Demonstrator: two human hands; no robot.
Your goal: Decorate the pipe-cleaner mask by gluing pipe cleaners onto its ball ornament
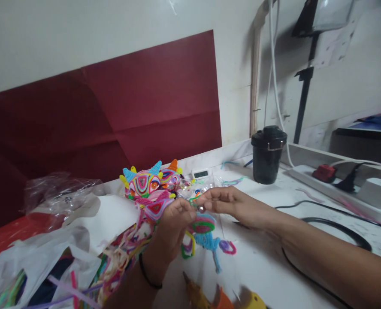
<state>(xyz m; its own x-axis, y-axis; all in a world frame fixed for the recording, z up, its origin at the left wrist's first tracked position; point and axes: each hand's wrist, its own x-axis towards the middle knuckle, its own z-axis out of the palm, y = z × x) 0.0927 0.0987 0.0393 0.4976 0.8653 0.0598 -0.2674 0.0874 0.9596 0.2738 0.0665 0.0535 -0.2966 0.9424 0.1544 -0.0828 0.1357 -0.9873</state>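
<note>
Above the white table, my left hand [176,216] and my right hand [231,202] meet with their fingertips pinched. A small shiny silvery piece [201,209] shows at the right fingertips; its kind is too blurred to tell. Whatever my left fingers pinch is hidden. Just beneath my hands lie a pink and green oval of coiled fuzzy stems [204,224], a blue fuzzy piece [210,242] and a yellow and green loop [188,246]. Behind my left hand sit colourful animal-head pieces with horns [143,182].
A pile of fuzzy stems [119,262] and plastic bags [49,249] cover the left. A small digital display [200,174] stands behind. At right are a black lidded cup [268,156], a power strip [325,182] and black cables [341,229]. Orange-handled tools [222,300] lie in front.
</note>
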